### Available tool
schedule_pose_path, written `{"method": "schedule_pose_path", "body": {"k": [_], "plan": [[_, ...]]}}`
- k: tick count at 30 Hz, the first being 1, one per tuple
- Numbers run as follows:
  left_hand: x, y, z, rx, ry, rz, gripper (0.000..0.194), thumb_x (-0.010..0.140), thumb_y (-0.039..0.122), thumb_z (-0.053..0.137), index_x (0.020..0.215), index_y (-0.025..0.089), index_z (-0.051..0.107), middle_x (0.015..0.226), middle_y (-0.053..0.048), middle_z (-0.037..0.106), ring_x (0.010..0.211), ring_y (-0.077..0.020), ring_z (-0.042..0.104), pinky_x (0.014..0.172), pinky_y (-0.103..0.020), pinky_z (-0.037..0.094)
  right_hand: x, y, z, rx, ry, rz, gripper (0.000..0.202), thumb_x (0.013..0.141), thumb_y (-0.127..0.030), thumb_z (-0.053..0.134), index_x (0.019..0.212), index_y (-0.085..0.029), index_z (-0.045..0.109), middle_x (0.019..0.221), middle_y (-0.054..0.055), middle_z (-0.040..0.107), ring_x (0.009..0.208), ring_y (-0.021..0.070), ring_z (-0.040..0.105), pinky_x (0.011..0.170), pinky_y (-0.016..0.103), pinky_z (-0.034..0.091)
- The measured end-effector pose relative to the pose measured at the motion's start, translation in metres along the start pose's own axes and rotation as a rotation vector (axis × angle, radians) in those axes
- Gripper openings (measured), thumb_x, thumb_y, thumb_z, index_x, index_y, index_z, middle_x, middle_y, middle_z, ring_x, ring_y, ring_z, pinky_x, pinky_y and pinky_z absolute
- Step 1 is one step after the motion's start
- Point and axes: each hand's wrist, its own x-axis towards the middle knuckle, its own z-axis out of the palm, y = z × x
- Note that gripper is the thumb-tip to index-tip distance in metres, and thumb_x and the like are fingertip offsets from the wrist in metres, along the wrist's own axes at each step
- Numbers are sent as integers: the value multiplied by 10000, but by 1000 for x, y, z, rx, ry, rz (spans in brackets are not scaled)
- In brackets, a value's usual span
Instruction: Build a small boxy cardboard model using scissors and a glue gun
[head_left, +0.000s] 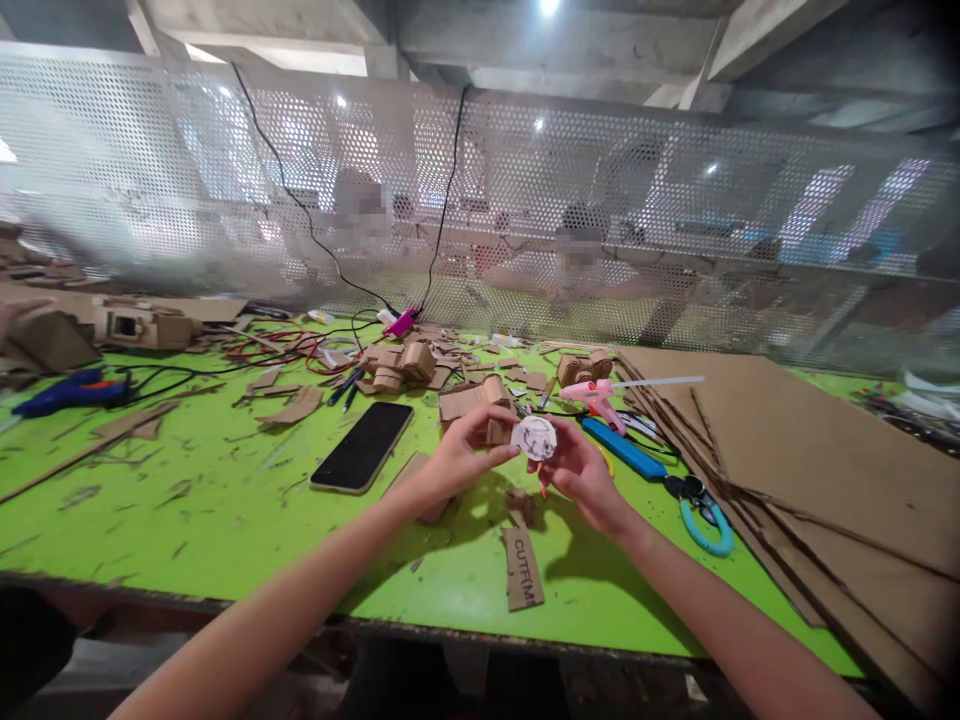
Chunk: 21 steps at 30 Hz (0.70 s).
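Observation:
A small round white disc (534, 438) with dark marks on its face is held up over the green table (262, 530). My left hand (474, 450) pinches its left edge between thumb and fingers. On its right side, my right hand (581, 470) has its fingers wrapped round the edge; something orange shows just below those fingers. Behind my left hand stands a cardboard piece (472, 400). Beneath the hands lies a cardboard strip with printed letters (523, 568), and a small brown scrap (519, 507) is just above it.
A black phone (362, 447) lies left of the hands. To the right are a pink glue gun (598, 398), a blue tool (624, 449), scissors (706, 525) and large cardboard sheets (810, 450). A blue glue gun (71, 392) is far left. Behind stands a perforated screen (510, 180).

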Motion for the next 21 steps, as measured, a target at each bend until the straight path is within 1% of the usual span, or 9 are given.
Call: {"method": "schedule_pose_path", "body": {"k": [1,3,5,6,7,9,13,16,21], "plan": [[1,0,-2,5,-10,36,271,733,276,741,961,195,619,1002,-56,631,979,-205,581,874,-338,452,-1,-1,1,41,0,26,686,600,-687,725,1130,-294,538,1094,68,625,806,202,605,591,288,481],[3,0,-6,24,-71,97,262,719,250,755,949,203,640,1071,-68,625,1067,-223,559,950,-367,420,-2,-3,2,86,37,96,676,650,-794,579,1098,-289,563,1066,71,645,801,208,613,597,299,491],[4,0,-10,61,-138,140,252,717,229,758,946,212,656,1141,-76,605,1148,-238,522,1011,-399,379,-3,-6,4,94,69,184,643,727,-816,445,1039,-275,596,1008,69,667,804,215,621,614,315,505],[4,1,-12,80,-161,151,243,725,223,751,950,216,659,1164,-78,596,1170,-241,510,1026,-414,368,-3,-7,4,97,71,225,624,749,-806,423,1006,-268,610,978,65,674,803,217,625,624,322,510],[4,2,-13,97,-179,157,233,735,221,742,954,220,661,1178,-81,589,1183,-243,503,1031,-425,365,-3,-7,3,106,64,256,596,756,-789,444,971,-262,621,951,58,679,798,217,627,634,325,512],[3,4,-15,129,-207,157,224,745,216,733,958,225,663,1204,-86,579,1200,-245,493,1034,-435,368,-2,-9,2,130,33,296,518,734,-732,555,912,-253,637,899,39,681,776,203,625,646,315,508],[4,8,-17,187,-276,149,241,732,208,744,962,232,677,1234,-86,575,1209,-250,490,1043,-438,368,1,-12,-6,142,-56,361,413,672,-605,718,845,-237,646,788,4,655,667,155,599,600,268,480],[6,8,-18,211,-317,161,232,740,210,736,965,235,686,1239,-89,573,1213,-260,489,1047,-443,367,4,-11,-13,147,-138,436,394,672,-550,748,871,-224,647,792,5,660,645,146,612,612,268,489],[6,7,-20,259,-354,159,202,755,198,718,953,223,682,1236,-93,556,1214,-252,488,1048,-432,372,6,-6,-24,199,-300,511,445,727,-540,718,979,-183,638,873,53,697,764,188,681,700,302,522]]}}
